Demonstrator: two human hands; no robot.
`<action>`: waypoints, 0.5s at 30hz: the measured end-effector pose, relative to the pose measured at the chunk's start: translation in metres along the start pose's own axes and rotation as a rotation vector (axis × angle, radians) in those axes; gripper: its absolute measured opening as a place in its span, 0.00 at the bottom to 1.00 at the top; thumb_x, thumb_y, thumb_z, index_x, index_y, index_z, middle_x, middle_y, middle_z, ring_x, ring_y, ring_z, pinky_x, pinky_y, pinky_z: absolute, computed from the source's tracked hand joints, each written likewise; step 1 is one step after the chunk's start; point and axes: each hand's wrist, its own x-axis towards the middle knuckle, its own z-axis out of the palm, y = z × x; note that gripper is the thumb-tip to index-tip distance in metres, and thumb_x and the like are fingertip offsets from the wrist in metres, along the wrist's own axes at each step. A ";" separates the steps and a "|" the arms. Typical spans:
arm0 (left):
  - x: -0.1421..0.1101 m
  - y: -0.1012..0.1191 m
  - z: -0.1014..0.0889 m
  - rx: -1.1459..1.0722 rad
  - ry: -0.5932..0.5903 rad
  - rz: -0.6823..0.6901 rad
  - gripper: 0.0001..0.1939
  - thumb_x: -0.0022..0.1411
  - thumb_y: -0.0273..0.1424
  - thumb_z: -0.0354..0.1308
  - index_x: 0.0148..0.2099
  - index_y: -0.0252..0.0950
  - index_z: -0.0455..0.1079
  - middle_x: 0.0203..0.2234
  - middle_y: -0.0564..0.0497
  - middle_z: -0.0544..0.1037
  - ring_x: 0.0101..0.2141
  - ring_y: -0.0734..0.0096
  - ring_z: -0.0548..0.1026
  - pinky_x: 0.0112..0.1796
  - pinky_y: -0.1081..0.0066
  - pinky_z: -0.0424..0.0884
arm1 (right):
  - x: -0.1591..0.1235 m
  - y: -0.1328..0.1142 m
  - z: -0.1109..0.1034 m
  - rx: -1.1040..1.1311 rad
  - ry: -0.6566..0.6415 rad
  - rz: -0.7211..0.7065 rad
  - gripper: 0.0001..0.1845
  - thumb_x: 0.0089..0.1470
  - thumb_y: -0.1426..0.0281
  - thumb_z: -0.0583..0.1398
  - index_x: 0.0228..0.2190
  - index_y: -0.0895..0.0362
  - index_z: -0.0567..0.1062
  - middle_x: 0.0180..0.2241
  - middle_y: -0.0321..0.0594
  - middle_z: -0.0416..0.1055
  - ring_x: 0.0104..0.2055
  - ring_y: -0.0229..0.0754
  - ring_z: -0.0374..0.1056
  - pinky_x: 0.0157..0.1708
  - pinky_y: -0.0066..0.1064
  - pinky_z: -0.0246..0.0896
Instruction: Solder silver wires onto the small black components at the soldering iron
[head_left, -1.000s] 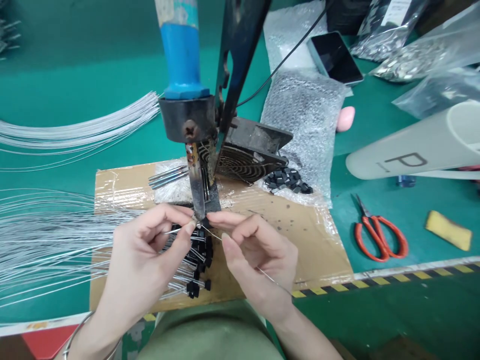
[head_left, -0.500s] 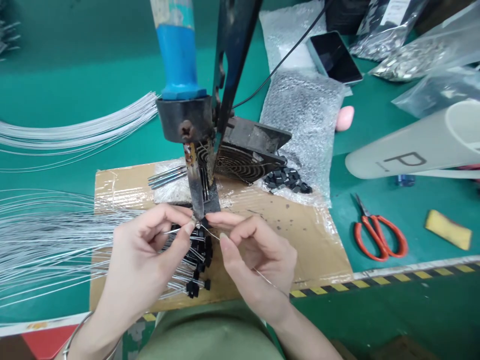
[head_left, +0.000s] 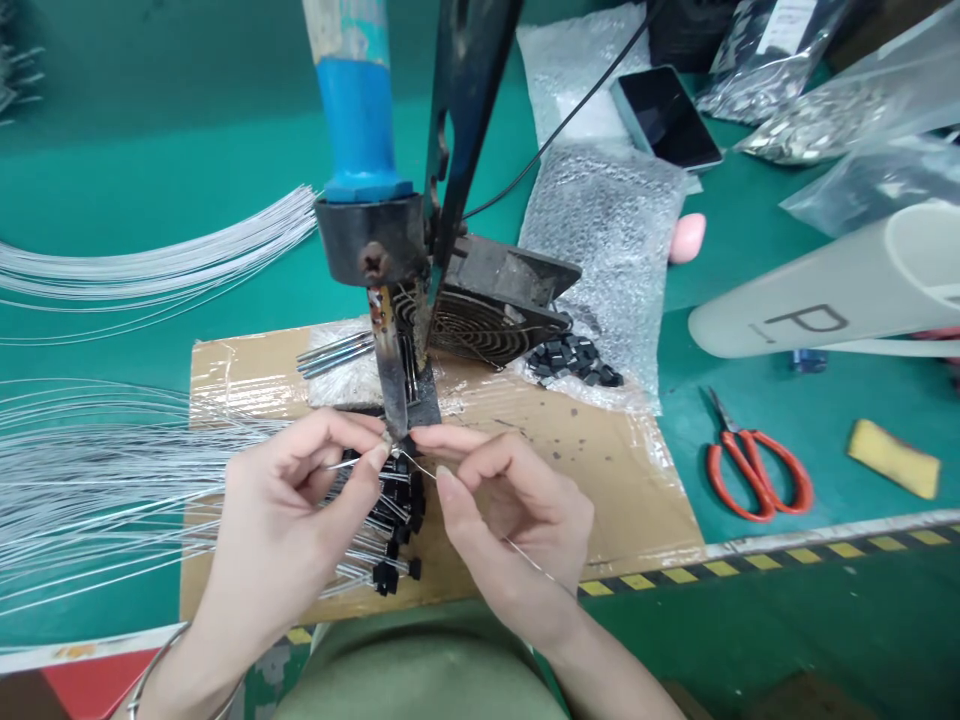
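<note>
Just in from the bench's striped front edge (head_left: 802, 553) lay a cardboard sheet (head_left: 600, 470), with black connectors (head_left: 386, 578) on grey wires spread over its near left part. Above them, the left hand (head_left: 281, 510) pinched a small wire end (head_left: 395, 452) between thumb and forefinger; the right hand (head_left: 525, 520) appeared to hold a thin strand (head_left: 420, 467) between thumb and middle finger, forefinger stretched out. Wire end and strand came together just below the iron's tip (head_left: 394, 405); whether they touched it was too small to tell. Doing this well probably called for a firm left pinch, the strand offered lightly, and both forefingers clear of likely hot metal, so close beside them. Near the cardboard's far edge stood a fan (head_left: 491, 325).
</note>
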 end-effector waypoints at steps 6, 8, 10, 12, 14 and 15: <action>0.001 -0.003 -0.001 0.012 -0.004 -0.003 0.05 0.62 0.26 0.66 0.33 0.40 0.78 0.31 0.54 0.82 0.25 0.79 0.71 0.26 0.80 0.66 | 0.000 0.001 0.000 -0.015 0.002 0.021 0.11 0.63 0.80 0.64 0.33 0.53 0.74 0.51 0.37 0.83 0.51 0.42 0.81 0.56 0.33 0.74; 0.001 -0.002 -0.001 0.019 -0.003 -0.001 0.05 0.62 0.25 0.66 0.33 0.40 0.78 0.31 0.54 0.81 0.24 0.80 0.70 0.25 0.80 0.64 | 0.000 0.000 0.000 -0.018 0.003 0.017 0.11 0.63 0.80 0.64 0.33 0.53 0.74 0.51 0.38 0.83 0.51 0.42 0.81 0.56 0.34 0.74; 0.001 -0.001 0.000 0.020 0.000 0.002 0.05 0.62 0.25 0.66 0.33 0.39 0.78 0.30 0.55 0.81 0.24 0.80 0.69 0.24 0.80 0.64 | -0.001 -0.001 0.000 -0.022 0.005 0.010 0.11 0.62 0.80 0.65 0.33 0.53 0.74 0.50 0.39 0.83 0.50 0.43 0.81 0.56 0.35 0.75; 0.000 0.001 0.001 0.024 0.001 0.004 0.05 0.62 0.25 0.66 0.33 0.39 0.78 0.28 0.55 0.80 0.23 0.80 0.67 0.24 0.80 0.63 | -0.001 -0.001 0.000 -0.022 0.010 0.005 0.11 0.62 0.80 0.65 0.33 0.53 0.74 0.50 0.40 0.83 0.50 0.44 0.82 0.57 0.36 0.75; 0.000 0.002 0.001 0.026 -0.002 0.011 0.05 0.62 0.25 0.65 0.33 0.39 0.78 0.28 0.55 0.80 0.23 0.80 0.66 0.24 0.79 0.62 | -0.001 -0.001 0.000 -0.026 0.016 0.006 0.10 0.62 0.80 0.65 0.33 0.53 0.74 0.50 0.41 0.83 0.50 0.45 0.82 0.56 0.37 0.76; 0.000 0.003 0.001 0.024 -0.003 0.015 0.05 0.62 0.25 0.65 0.33 0.39 0.78 0.28 0.55 0.80 0.23 0.80 0.67 0.24 0.79 0.62 | -0.001 -0.001 0.000 -0.028 0.017 0.009 0.10 0.62 0.80 0.65 0.33 0.53 0.74 0.50 0.42 0.83 0.50 0.45 0.82 0.56 0.38 0.76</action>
